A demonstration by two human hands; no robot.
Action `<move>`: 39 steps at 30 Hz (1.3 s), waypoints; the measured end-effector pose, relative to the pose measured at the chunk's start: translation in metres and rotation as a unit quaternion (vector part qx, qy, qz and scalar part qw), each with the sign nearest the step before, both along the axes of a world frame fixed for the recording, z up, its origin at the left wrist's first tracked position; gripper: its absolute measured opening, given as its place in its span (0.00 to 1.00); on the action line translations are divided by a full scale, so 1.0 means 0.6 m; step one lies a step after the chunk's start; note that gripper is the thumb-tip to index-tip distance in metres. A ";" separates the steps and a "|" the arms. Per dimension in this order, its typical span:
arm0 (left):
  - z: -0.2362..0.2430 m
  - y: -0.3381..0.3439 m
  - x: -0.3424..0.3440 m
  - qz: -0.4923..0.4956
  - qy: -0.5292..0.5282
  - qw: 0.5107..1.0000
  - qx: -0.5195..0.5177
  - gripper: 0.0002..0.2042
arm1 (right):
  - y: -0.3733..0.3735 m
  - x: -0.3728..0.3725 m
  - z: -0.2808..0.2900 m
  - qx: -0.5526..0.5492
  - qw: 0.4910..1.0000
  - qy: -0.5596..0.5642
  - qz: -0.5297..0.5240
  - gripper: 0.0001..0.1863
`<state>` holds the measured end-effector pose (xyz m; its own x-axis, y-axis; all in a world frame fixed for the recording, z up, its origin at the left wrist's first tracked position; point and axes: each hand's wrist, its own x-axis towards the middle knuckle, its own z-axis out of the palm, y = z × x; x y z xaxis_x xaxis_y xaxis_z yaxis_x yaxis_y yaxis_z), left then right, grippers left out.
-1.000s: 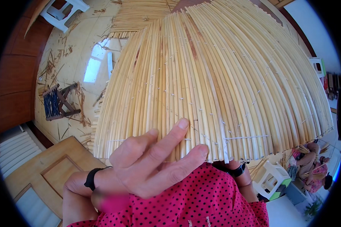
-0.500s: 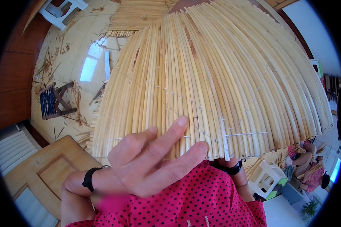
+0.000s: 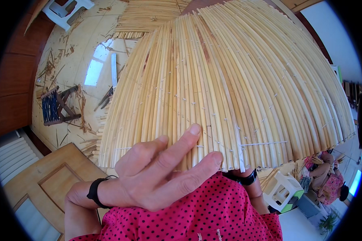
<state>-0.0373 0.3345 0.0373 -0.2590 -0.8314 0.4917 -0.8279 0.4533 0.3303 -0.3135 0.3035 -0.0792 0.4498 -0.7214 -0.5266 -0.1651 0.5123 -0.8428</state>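
Note:
A large mat of pale reed stalks [image 3: 213, 92], laid side by side and bound with white stitches, spans the middle of the view. My left hand [image 3: 157, 168] rests on its near edge with fingers spread apart, and the fingertips touch the stalks. The thumb is partly out of sight. Beneath the mat's near edge is my right hand [image 3: 245, 172]; only the part by the dark watch [image 3: 249, 178] shows, and its fingers are hidden. Beside it, a white strip [image 3: 241, 152] runs up from the edge, with a white thread [image 3: 265, 143] lying across the stalks.
At left, a folding stool [image 3: 58, 106] stands among reed scraps on the tiled floor. A long flat blade-like strip [image 3: 114, 70] and pliers-like tool [image 3: 104, 98] lie by the mat. Another reed mat [image 3: 149, 18] lies beyond. At right are a white stool [image 3: 283, 188] and a seated person [image 3: 330, 180].
The view has shifted very slightly. My left hand keeps the same place on the mat, and my right hand stays under the edge.

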 end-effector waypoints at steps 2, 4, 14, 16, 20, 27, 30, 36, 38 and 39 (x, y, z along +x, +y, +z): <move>0.000 0.000 -0.002 0.004 0.005 1.000 -0.001 0.15 | 0.000 0.000 0.000 0.000 1.000 -0.002 -0.002 0.21; 0.001 -0.002 -0.002 0.007 0.005 1.000 -0.001 0.15 | 0.000 0.000 0.000 -0.001 1.000 -0.002 -0.003 0.20; 0.000 0.001 -0.002 0.003 -0.013 1.000 -0.011 0.12 | 0.003 0.000 0.001 0.000 1.000 -0.007 -0.007 0.20; 0.003 0.001 -0.003 0.006 -0.010 1.000 -0.004 0.12 | 0.002 0.000 -0.001 0.001 1.000 -0.004 -0.009 0.20; 0.005 -0.001 -0.003 0.007 -0.013 1.000 0.000 0.12 | 0.004 -0.002 0.000 -0.001 1.000 -0.005 -0.010 0.20; 0.003 0.002 -0.007 0.000 -0.045 0.999 -0.018 0.13 | 0.016 -0.010 0.006 -0.005 1.000 -0.005 -0.016 0.19; 0.010 0.003 -0.011 -0.016 -0.083 0.996 -0.031 0.13 | 0.028 -0.017 0.012 -0.009 1.000 -0.010 -0.020 0.19; 0.021 0.002 -0.031 -0.035 -0.132 0.991 -0.018 0.16 | 0.019 -0.031 0.043 -0.142 0.986 0.089 0.016 0.19; 0.017 0.003 -0.039 -0.040 -0.162 0.986 -0.028 0.17 | -0.006 -0.031 0.054 -0.241 0.944 0.213 0.072 0.17; 0.015 0.000 -0.042 -0.045 -0.178 0.982 -0.035 0.17 | -0.008 -0.032 0.067 -0.256 0.935 0.238 0.064 0.15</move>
<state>-0.0623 0.3345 0.0461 -0.4963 -0.7647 0.4111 -0.8405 0.5418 -0.0067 -0.3327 0.2985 -0.0388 0.3524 -0.8897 -0.2901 -0.6167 0.0124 -0.7871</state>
